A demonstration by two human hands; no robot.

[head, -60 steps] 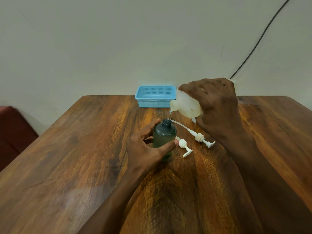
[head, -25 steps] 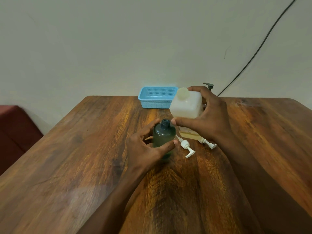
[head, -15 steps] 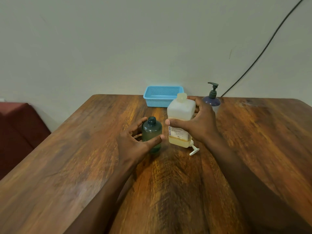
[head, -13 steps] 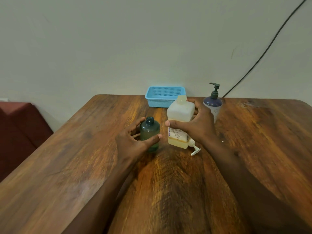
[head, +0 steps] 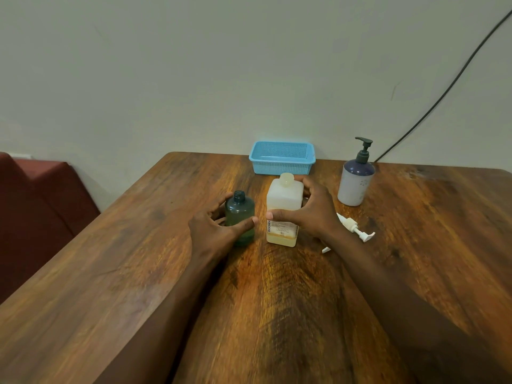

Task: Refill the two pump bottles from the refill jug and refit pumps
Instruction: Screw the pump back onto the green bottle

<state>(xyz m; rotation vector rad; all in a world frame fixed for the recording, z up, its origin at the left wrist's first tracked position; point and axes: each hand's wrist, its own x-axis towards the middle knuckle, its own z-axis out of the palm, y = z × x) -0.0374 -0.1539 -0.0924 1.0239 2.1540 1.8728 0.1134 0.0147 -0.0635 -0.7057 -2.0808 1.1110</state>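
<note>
Forearms reach in over wooden table (head: 110,286). Left hand (head: 213,231) wrapped round small green bottle (head: 240,217), upright, neck open, no pump. Right hand (head: 310,212) grips refill jug (head: 282,200), upright on table just beside green bottle, thin yellowish layer at bottom. White pump (head: 353,227) lies loose on table right of right wrist; tip of second white piece (head: 326,249) shows near forearm. Farther right, white bottle (head: 354,184) upright with dark pump fitted. At wall, blue basket (head: 282,158); black cable (head: 443,95) climbs wall.
</note>
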